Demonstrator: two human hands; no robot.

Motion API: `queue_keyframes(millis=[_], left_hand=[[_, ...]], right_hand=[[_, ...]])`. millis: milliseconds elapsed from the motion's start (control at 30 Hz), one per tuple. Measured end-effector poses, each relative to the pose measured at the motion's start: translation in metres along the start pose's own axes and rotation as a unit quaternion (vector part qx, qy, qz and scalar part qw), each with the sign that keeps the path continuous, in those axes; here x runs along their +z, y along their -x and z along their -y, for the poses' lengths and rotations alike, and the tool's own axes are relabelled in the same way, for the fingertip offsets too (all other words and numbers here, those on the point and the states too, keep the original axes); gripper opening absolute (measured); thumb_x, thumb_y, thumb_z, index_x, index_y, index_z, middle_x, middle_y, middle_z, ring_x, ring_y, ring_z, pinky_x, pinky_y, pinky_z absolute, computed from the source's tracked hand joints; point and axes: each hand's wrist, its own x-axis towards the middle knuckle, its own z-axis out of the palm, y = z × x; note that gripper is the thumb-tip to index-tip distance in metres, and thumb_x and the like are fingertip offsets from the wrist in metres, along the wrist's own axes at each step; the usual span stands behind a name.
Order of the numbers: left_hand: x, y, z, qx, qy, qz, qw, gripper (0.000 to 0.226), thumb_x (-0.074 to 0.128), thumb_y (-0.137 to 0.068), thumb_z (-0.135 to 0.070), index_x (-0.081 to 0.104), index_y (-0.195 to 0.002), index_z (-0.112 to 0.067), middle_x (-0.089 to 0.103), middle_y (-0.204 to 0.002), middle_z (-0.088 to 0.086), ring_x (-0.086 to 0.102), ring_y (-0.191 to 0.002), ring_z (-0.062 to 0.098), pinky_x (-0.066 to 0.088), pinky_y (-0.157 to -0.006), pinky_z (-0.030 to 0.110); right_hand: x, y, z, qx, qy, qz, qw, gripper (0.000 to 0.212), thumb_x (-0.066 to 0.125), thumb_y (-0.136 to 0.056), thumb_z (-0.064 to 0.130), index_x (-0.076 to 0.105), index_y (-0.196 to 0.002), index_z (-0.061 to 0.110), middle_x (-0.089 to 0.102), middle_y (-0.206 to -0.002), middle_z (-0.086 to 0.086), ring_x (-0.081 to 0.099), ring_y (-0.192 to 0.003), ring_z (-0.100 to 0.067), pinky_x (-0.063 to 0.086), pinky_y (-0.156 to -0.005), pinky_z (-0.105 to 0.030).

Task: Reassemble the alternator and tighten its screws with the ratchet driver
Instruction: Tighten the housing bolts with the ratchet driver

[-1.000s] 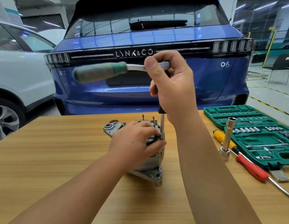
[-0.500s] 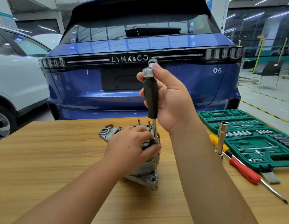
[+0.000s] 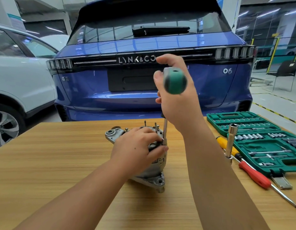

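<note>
The ratchet (image 3: 175, 82) is gripped by the raised right hand (image 3: 178, 100), handle end-on, shaft vertical. The alternator (image 3: 150, 178) is clasped by the left hand (image 3: 137, 150).

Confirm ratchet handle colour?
Green and grey, motion-blurred, on the ratchet the right hand holds; head view.

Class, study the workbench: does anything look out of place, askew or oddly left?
One oddity: a long socket stands upright on the table beside the open green tool case, and red and yellow screwdrivers lie loose there. Nothing looks spilled or damaged.
</note>
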Motion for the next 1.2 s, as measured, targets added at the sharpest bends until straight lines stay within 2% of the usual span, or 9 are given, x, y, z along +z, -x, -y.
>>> queue_keyframes(millis=[133, 233, 333, 533, 700, 867, 1000, 1100, 1200], left_hand=[[0.000, 0.001, -0.001, 0.004, -0.003, -0.009, 1.000, 0.064, 0.024, -0.082, -0.081, 0.070, -0.104, -0.043, 0.063, -0.116, -0.025, 0.056, -0.102, 0.002, 0.026, -0.056, 0.018], [0.000, 0.004, -0.002, 0.015, 0.000, -0.048, 0.999, 0.056, 0.033, -0.087, -0.074, 0.075, -0.101, -0.040, 0.070, -0.110, -0.020, 0.063, -0.098, 0.007, 0.036, -0.056, 0.020], [0.003, 0.006, -0.002, 0.033, -0.009, -0.076, 0.997, 0.050, 0.039, -0.091, -0.066, 0.078, -0.103, -0.038, 0.074, -0.106, -0.014, 0.067, -0.094, 0.012, 0.049, -0.059, 0.027], [-0.002, 0.005, 0.004, 0.070, -0.038, -0.024, 0.996, 0.051, 0.033, -0.097, -0.062, 0.073, -0.116, -0.036, 0.071, -0.116, -0.009, 0.066, -0.103, 0.019, 0.049, -0.074, 0.035], [-0.004, 0.004, 0.004, 0.042, -0.042, 0.041, 0.997, 0.066, 0.015, -0.093, -0.072, 0.065, -0.124, -0.043, 0.061, -0.133, -0.015, 0.058, -0.117, 0.013, 0.042, -0.075, 0.029], [-0.002, 0.004, -0.001, 0.029, -0.060, 0.030, 0.997, 0.072, 0.006, -0.090, -0.080, 0.065, -0.115, -0.047, 0.061, -0.120, -0.025, 0.056, -0.102, 0.006, 0.036, -0.064, 0.026], [0.000, 0.006, -0.002, 0.020, -0.087, 0.031, 0.995, 0.075, 0.000, -0.091, -0.076, 0.062, -0.124, -0.048, 0.059, -0.136, -0.023, 0.058, -0.110, 0.010, 0.039, -0.065, 0.027], [0.001, 0.006, 0.000, 0.017, -0.092, 0.044, 0.995, 0.075, -0.001, -0.090, -0.076, 0.055, -0.133, -0.051, 0.045, -0.153, -0.019, 0.053, -0.130, 0.013, 0.047, -0.076, 0.032], [0.000, 0.005, 0.002, 0.021, -0.081, 0.051, 0.995, 0.076, -0.002, -0.089, -0.076, 0.050, -0.139, -0.052, 0.043, -0.154, -0.020, 0.048, -0.137, 0.011, 0.049, -0.086, 0.033]], right_hand=[[0.001, -0.001, 0.008, 0.060, -0.217, 0.096, 0.970, 0.041, 0.034, -0.083, 0.013, 0.059, -0.114, 0.025, 0.048, -0.084, 0.003, 0.046, -0.065, -0.001, 0.040, -0.063, -0.017], [-0.001, -0.002, 0.006, 0.075, -0.224, 0.107, 0.966, 0.037, 0.037, -0.092, 0.029, 0.061, -0.120, 0.024, 0.052, -0.081, 0.005, 0.049, -0.074, -0.010, 0.043, -0.073, -0.025], [-0.004, -0.003, 0.002, 0.098, -0.181, 0.035, 0.978, 0.031, 0.057, -0.093, 0.036, 0.058, -0.122, 0.024, 0.060, -0.079, 0.012, 0.053, -0.074, -0.014, 0.049, -0.073, -0.035], [0.002, -0.004, -0.001, 0.068, -0.098, -0.124, 0.985, 0.033, 0.069, -0.090, 0.018, 0.057, -0.121, 0.021, 0.067, -0.074, 0.010, 0.058, -0.062, -0.005, 0.048, -0.059, -0.020], [-0.003, -0.007, 0.005, 0.224, -0.345, -0.015, 0.911, 0.032, 0.046, -0.104, 0.041, 0.060, -0.120, 0.017, 0.073, -0.106, -0.008, 0.057, -0.065, -0.017, 0.042, -0.056, -0.027], [0.003, -0.005, 0.005, 0.244, -0.412, -0.020, 0.878, 0.040, 0.063, -0.091, 0.025, 0.054, -0.122, 0.001, 0.065, -0.090, -0.007, 0.063, -0.067, -0.020, 0.050, -0.060, -0.026], [-0.006, -0.005, 0.003, 0.241, -0.427, 0.021, 0.871, 0.024, 0.066, -0.091, 0.018, 0.056, -0.112, 0.012, 0.065, -0.085, -0.003, 0.063, -0.071, -0.019, 0.049, -0.063, -0.028], [-0.003, -0.004, 0.003, 0.192, -0.403, 0.004, 0.895, 0.010, 0.063, -0.094, 0.012, 0.060, -0.098, 0.021, 0.067, -0.097, -0.005, 0.066, -0.079, -0.021, 0.050, -0.066, -0.033], [0.003, 0.000, 0.000, 0.075, -0.174, -0.024, 0.982, 0.017, 0.057, -0.102, 0.010, 0.065, -0.102, 0.025, 0.064, -0.096, 0.002, 0.065, -0.081, -0.022, 0.055, -0.064, -0.042]])
